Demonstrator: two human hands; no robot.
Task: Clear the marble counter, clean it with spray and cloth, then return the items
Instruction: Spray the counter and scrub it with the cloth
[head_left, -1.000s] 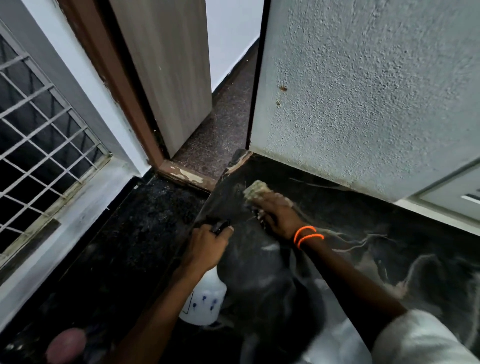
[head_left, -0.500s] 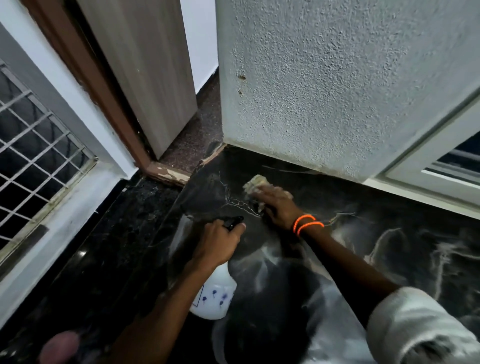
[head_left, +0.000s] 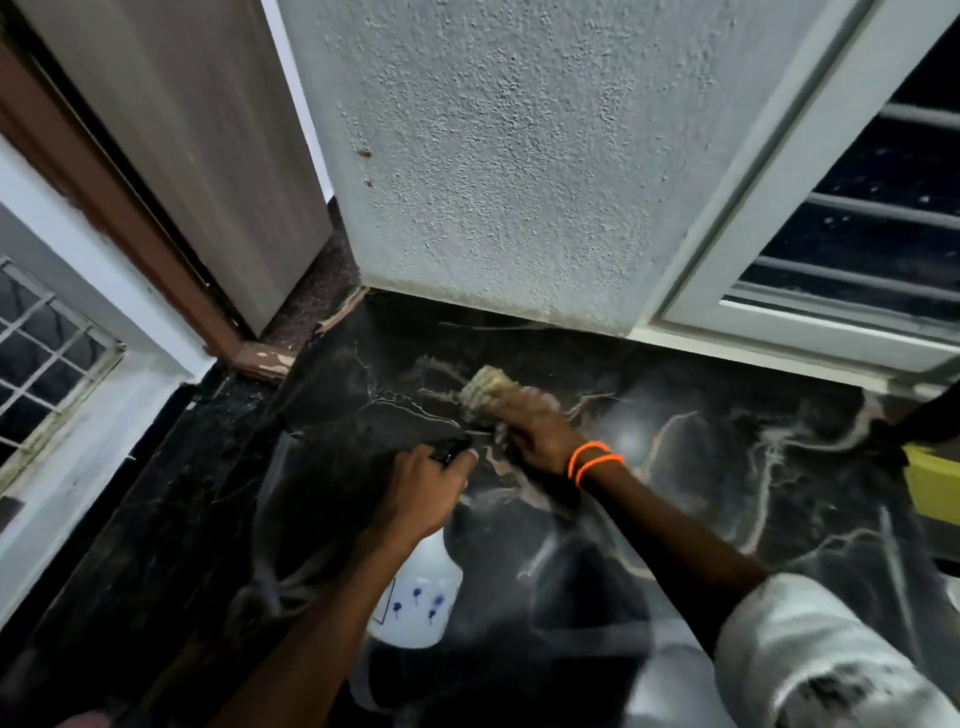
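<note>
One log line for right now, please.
stage: wiping | left hand: holds white plastic spray bottle | right hand: presses beige cloth on black marble counter

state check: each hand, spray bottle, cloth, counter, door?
left hand: grips the spray bottle's head
right hand: presses the cloth onto the counter
spray bottle: held above the counter
cloth: bunched under the hand
marble counter: no loose items on visible part
door: ajar
</note>
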